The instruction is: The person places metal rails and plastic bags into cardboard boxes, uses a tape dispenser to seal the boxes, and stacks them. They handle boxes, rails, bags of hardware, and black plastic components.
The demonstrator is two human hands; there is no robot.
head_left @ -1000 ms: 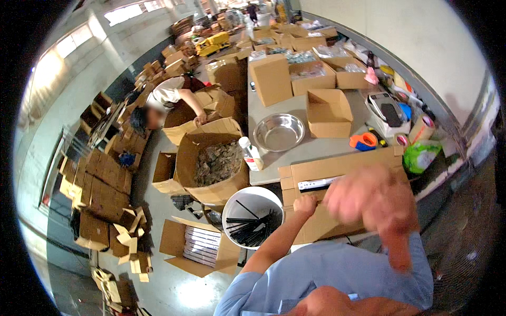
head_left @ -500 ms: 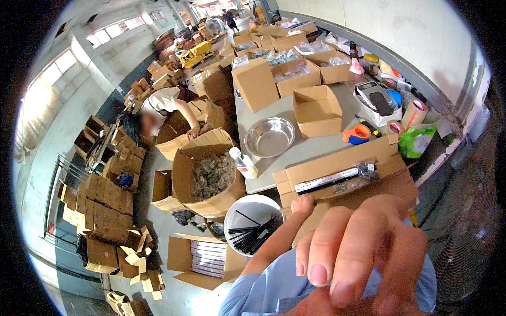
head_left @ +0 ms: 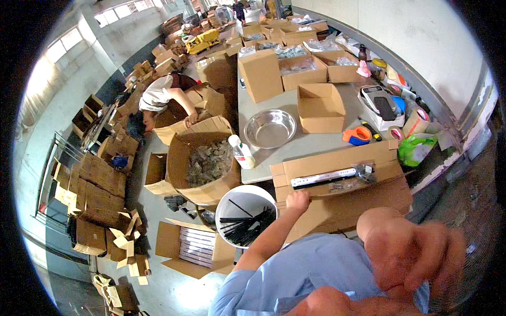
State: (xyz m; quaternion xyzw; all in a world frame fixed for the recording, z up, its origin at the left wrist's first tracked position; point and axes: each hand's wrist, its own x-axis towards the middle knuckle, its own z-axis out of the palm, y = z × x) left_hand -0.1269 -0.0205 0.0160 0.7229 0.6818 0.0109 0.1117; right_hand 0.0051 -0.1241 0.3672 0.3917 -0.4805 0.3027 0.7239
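Observation:
My left hand point(head_left: 298, 201) is closed on the near edge of a flattened-open cardboard box point(head_left: 337, 210) at the front of the table. On the box's cardboard lies a drawer slide point(head_left: 324, 178), white and black. Next to it is a small clear plastic bag of hardware point(head_left: 363, 173). My right hand point(head_left: 414, 255) is close to the camera, raised in front of my blue shirt, with fingers bent and smeared by motion. Whether it holds anything cannot be made out.
Left of my arm stands a white bucket point(head_left: 246, 196) of black rods, near an open carton of slides point(head_left: 196, 247). A steel bowl point(head_left: 270, 129), a white bottle point(head_left: 241, 151) and an orange tape dispenser point(head_left: 358, 135) are on the table. A person point(head_left: 171, 95) leans over cartons at left.
My right hand has moved right and is more blurred. My left hand keeps its place at the box edge. The whole view has shifted slightly.

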